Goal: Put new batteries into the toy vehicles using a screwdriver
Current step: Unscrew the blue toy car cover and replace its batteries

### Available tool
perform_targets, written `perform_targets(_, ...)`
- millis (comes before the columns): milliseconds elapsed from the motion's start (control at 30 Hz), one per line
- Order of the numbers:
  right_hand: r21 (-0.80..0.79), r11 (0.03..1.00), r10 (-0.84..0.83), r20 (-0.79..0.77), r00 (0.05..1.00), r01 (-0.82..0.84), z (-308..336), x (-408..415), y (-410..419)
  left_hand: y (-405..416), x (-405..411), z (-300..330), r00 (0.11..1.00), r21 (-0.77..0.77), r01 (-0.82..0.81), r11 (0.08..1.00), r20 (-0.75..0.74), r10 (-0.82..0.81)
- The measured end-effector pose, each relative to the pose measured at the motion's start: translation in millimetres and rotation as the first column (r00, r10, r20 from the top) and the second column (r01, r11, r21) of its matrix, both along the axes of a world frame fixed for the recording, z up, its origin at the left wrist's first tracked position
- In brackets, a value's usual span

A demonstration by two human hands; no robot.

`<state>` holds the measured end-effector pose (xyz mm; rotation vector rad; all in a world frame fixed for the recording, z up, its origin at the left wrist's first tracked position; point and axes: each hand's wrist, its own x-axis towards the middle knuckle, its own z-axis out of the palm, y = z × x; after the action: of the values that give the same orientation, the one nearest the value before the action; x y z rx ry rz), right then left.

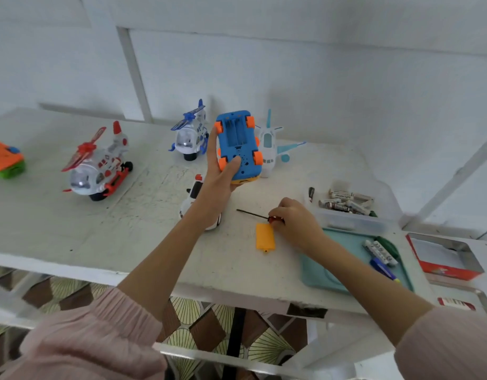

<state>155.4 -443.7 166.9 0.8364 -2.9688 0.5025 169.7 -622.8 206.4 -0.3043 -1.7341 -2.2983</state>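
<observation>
On the white desk (58, 229), going left to right, stand an orange-green toy (5, 160) and two toy helicopters, one red (97, 165), one blue (189, 133). The left hand (219, 176), arm raised, grips a blue toy car (238, 144) underside up, its battery bay open. Behind it stands one toy plane (272, 144). The right hand (297, 220) rests low, fingers curled round the screwdriver (257, 215) beside one orange cover (265, 237). Loose batteries (346, 202) lie further right.

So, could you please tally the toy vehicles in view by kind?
Helicopters: 2, red and blue
Airplanes: 1
Cars: 3, blue car in the left hand, white car, orange-green car
Total: 6
</observation>
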Motion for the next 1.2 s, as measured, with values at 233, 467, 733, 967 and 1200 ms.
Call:
perform_targets(233, 0.038, 0.999, -0.036, 0.026, 0.999, 0.035, 4, -1, 3, 3, 8, 3, 0.998, 0.081, 0.065, 0.995, 0.003, -0.066)
perform_targets(467, 0.034, 0.999, -0.004, 0.063, 0.998, 0.002, 8, -4, 14, 14, 7, 6, 0.996, -0.018, 0.064, 0.998, 0.071, -0.062)
perform_targets(733, -0.051, 0.996, 0.075, 0.041, 0.996, -0.073, 18, 7, 27, 31, 4, 11, 0.993, -0.137, 0.007, 0.991, 0.118, 0.01)
perform_targets(967, -0.119, 0.991, 0.055, 0.023, 0.998, -0.052, 52, 35, 114, 55, -5, 13, 0.995, -0.196, 0.044, 0.98, 0.102, -0.024)
perform_targets(1200, 0.124, 0.986, -0.126, 0.133, 0.983, 0.11, 45, 59, 167, 94, -19, 8, 0.993, -0.265, 0.108, 0.958, 0.076, -0.091)
